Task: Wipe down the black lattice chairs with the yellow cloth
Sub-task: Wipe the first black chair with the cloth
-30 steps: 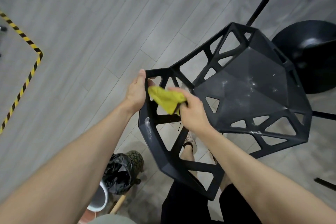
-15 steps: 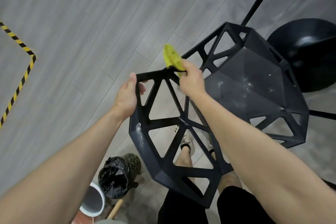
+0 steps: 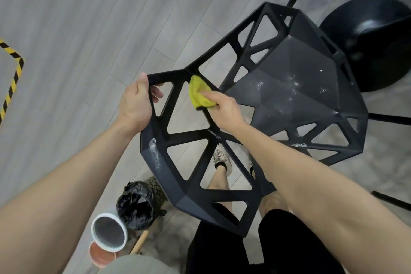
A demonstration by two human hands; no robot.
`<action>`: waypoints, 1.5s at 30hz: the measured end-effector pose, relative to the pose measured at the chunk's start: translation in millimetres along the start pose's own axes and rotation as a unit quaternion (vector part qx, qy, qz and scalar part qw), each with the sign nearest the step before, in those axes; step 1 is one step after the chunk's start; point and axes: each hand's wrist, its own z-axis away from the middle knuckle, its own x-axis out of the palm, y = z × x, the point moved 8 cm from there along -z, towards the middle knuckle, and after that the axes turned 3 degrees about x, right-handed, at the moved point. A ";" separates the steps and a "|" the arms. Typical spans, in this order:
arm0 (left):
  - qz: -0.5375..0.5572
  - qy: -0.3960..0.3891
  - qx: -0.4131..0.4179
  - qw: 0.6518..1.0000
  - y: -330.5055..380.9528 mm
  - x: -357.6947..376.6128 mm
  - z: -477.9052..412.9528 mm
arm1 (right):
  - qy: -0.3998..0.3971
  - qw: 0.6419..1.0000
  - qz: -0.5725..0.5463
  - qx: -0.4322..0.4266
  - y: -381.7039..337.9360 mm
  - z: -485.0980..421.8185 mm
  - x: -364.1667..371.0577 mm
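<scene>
At frame centre, my right hand (image 3: 224, 110) slid the pinched yellow cloth (image 3: 199, 93) onto a strut (image 3: 208, 119); left hand (image 3: 136, 101) grips the chair (image 3: 155, 78); dusty seat (image 3: 289, 95) remains.

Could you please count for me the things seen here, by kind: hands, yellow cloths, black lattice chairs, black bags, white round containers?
Hands: 2 (left hand, right hand)
Yellow cloth: 1
Black lattice chair: 1 in plain view
Black bag: 1
White round container: 1
Total: 6
</scene>
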 end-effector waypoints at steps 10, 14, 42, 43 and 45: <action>0.004 -0.005 0.005 1.000 -0.2 -0.9 -1.9 | 0.000 0.979 0.082 0.188 78.8 72.3 11.2; 0.018 -0.010 0.008 1.000 0.2 -0.1 -1.2 | 0.005 0.993 0.029 0.112 38.4 104.9 24.0; 0.019 -0.023 0.047 0.998 11.7 1.7 -1.9 | 0.060 0.994 -0.046 0.083 23.0 119.1 30.9; 0.018 -0.022 0.048 0.998 12.0 1.9 -1.6 | 0.068 0.993 -0.048 0.082 13.3 121.9 30.3; 0.025 -0.024 0.044 0.998 10.7 1.2 -3.3 | 0.055 0.996 -0.075 0.010 -28.1 134.3 39.8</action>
